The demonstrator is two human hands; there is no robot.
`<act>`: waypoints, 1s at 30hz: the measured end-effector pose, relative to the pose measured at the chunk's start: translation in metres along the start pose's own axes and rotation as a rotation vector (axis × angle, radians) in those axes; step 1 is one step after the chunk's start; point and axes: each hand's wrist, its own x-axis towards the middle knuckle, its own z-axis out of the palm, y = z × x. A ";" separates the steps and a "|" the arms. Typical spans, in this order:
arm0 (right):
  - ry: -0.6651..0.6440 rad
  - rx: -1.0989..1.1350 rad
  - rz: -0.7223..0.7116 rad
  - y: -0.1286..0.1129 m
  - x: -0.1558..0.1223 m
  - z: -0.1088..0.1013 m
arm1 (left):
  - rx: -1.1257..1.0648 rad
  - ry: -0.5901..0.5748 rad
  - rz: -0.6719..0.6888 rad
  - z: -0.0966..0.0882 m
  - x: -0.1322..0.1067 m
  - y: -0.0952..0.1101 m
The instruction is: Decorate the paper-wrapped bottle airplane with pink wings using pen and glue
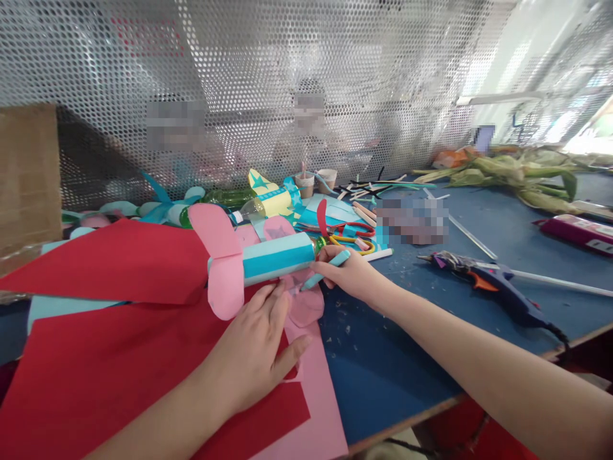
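My right hand (342,271) is closed around a light blue marker (330,267). Its tip slants down toward a glossy pink piece (306,308). My left hand (258,348) lies flat, fingers stretched, over red paper (163,358) and the edge of the pink piece. Just beyond both hands rests a bottle wrapped in light blue paper with a darker blue band (278,257). Pink paper wings (226,286) stand at its left end, and its green neck points right. A pink sheet (320,396) lies partly under the red paper.
A blue glue gun (498,287) lies on the blue table (383,364) to the right. Scissors (352,239), paper strips and decorated bottles (272,201) crowd the back, beside two small cups (327,181). Corn husks (517,176) sit at the back right, before a perforated metal wall (249,76).
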 end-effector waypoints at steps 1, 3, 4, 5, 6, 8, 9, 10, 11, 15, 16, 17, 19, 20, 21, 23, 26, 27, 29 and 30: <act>0.000 0.005 0.006 0.000 0.000 0.000 | 0.001 0.004 0.002 0.000 0.000 0.000; 0.007 0.031 0.004 -0.001 0.000 0.001 | 0.012 0.005 -0.002 0.001 -0.001 -0.001; 0.005 0.042 -0.002 -0.001 0.000 0.001 | 0.017 0.002 -0.004 0.001 -0.001 -0.001; -0.003 0.046 -0.006 -0.001 0.000 0.001 | 0.019 0.002 -0.003 0.001 -0.001 -0.001; -0.013 0.044 -0.004 -0.001 0.000 0.001 | 0.018 0.004 -0.001 0.001 -0.001 -0.001; -0.023 0.033 0.008 0.000 0.000 0.001 | 0.015 0.017 0.002 0.002 -0.001 -0.001; -0.019 0.034 0.012 0.000 0.000 0.001 | 0.015 0.024 0.002 0.002 -0.001 -0.001; -0.012 0.040 0.011 0.000 0.000 0.001 | 0.019 0.028 0.002 0.002 -0.001 -0.001; -0.007 0.045 0.007 0.000 0.000 0.001 | 0.023 0.028 0.000 0.002 -0.001 -0.001; -0.031 0.042 0.003 -0.001 -0.001 0.001 | 0.040 -0.001 0.001 0.001 0.000 0.000; -0.031 0.040 0.001 -0.002 -0.001 0.001 | 0.039 -0.009 0.001 0.001 0.000 0.000; -0.022 0.040 -0.004 -0.002 -0.001 0.002 | 0.036 -0.013 0.001 0.000 0.001 0.000; 0.001 0.035 -0.017 -0.002 -0.002 0.002 | 0.026 -0.009 0.000 -0.001 0.001 0.001; -0.001 0.032 -0.016 -0.002 -0.002 0.002 | 0.024 -0.005 0.001 -0.001 0.001 0.001; -0.011 0.030 -0.009 -0.002 -0.002 0.002 | 0.026 -0.002 0.002 -0.001 0.001 0.001; -0.036 0.037 0.014 -0.002 -0.002 0.002 | 0.039 -0.004 0.007 -0.001 0.000 0.001; -0.012 0.060 0.011 -0.002 -0.002 0.002 | 0.051 -0.010 0.012 -0.001 0.000 0.001; -0.007 0.063 0.007 -0.003 -0.002 0.002 | 0.049 -0.008 0.012 -0.001 0.000 0.000; -0.029 0.061 0.017 -0.003 -0.002 0.002 | 0.044 0.000 0.013 0.000 0.000 0.000; -0.045 0.062 0.026 -0.004 -0.003 0.002 | 0.045 0.001 0.012 0.000 0.000 0.000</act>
